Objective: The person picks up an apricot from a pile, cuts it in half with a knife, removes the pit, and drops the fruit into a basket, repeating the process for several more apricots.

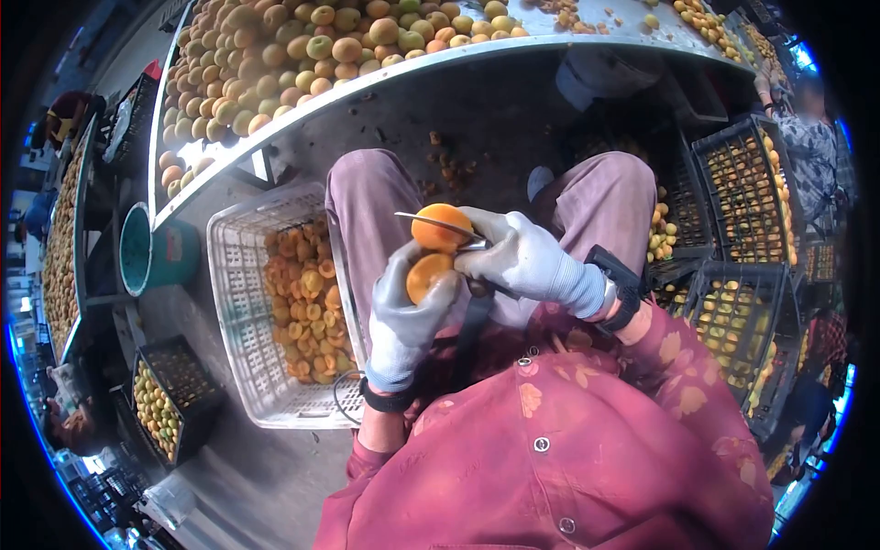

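Observation:
My left hand (403,307), in a white and grey work glove, is closed around an apricot half (428,274) whose cut face is turned up. Gloved the same way, my right hand (532,257) grips a knife (429,221) with a thin metal blade. The blade lies across an orange apricot piece (444,236), which sits between the two hands, against my right fingers. The knife's handle is mostly hidden in my right palm. To the left of my knees stands a white plastic crate (236,330) holding many apricot halves (307,307).
A metal-edged table (440,53) piled with whole apricots (275,64) runs along the front. Black crates of fruit (742,197) are stacked at right. A green bucket (137,252) and another black crate (197,371) stand at left. Other people are at both edges.

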{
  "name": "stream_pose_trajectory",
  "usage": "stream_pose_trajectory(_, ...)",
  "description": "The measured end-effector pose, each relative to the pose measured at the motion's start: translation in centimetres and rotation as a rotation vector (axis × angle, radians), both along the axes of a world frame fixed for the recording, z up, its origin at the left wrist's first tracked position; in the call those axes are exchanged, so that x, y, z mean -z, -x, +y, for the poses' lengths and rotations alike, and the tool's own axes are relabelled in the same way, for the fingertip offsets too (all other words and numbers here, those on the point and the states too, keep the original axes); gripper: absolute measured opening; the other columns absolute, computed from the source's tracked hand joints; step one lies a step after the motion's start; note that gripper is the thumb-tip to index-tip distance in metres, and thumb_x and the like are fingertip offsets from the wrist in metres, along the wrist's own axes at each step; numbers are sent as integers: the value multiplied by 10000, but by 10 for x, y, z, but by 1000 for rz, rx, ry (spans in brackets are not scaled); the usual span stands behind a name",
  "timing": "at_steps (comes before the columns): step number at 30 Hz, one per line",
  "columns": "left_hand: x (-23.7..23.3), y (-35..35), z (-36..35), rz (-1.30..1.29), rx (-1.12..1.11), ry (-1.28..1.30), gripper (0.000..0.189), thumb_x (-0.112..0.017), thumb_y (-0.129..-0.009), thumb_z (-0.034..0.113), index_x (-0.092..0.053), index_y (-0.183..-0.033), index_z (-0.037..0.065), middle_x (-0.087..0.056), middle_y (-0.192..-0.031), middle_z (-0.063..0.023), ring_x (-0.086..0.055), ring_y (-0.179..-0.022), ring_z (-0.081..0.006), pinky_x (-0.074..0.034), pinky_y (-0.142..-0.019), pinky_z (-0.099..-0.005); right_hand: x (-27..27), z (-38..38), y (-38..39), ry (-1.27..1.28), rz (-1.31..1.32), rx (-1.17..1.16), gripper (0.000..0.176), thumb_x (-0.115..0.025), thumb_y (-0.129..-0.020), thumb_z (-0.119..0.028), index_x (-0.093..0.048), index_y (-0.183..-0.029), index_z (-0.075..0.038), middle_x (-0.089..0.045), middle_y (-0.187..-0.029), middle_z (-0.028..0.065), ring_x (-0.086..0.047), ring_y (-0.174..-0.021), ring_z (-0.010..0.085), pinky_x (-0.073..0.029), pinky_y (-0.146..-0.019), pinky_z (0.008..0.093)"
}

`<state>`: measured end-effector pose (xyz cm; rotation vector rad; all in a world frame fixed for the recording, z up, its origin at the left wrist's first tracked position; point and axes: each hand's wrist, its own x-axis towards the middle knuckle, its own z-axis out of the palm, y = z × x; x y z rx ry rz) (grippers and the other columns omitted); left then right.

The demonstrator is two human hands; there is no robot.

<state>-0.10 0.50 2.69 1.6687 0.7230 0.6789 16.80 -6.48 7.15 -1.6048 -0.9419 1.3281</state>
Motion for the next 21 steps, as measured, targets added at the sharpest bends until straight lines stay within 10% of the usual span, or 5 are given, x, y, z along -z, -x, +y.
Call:
stream_pose_trajectory(3,-10,5,-5,-69,-20,431,345,-655,-877,82,-533,-1186,-13,-651,-923,-83,-639,-712,-118,-513,-627,-234,-20,11,3,47,-60,-93,484,-607,-827,-172,-565,-1309,-172,-693,-836,70,-664,-683,117,-523,-678,269)
stream_pose_trajectory(8,4,31,8,-370,-130,625,451,-614,-901,236,-465,-1253,-3,-600,-867,-87,-579,-684,-157,-474,-623,-272,-53,62,26,-33,-629,-372,462,-577,-857,-302,-542,-1317,-266,-690,-924,171,-674,-836,354,-535,-768,417)
stream_pose_trajectory(13,25,60,7,-550,-245,765,486,-642,-857,81,-433,-1289,4,-575,-1023,-105,-598,-811,-183,-496,-680,-282,-45,125,59,-142,-886,-782,759,-505,-868,-69,-102,-1508,-10,-678,-961,214,-684,-835,320,-528,-739,411)
stream_pose_trajectory(19,25,65,18,-544,-220,784,714,-614,-812,-39,-331,-1461,46,-551,-1289,-142,-591,-1058,-152,-539,-829,-261,-27,120,44,-340,-702,-356,548,-590,-876,-260,-462,-1373,-70,-685,-914,164,-676,-788,304,-535,-740,370)
stream_pose_trajectory(21,28,63,20,-621,-112,798,698,-608,-809,-16,-339,-1452,24,-560,-1273,-153,-607,-1014,-140,-539,-796,-246,-34,107,37,-257,-218,-106,301,-573,-939,-275,-644,-1122,-48,-675,-854,74,-665,-749,129,-532,-712,250)
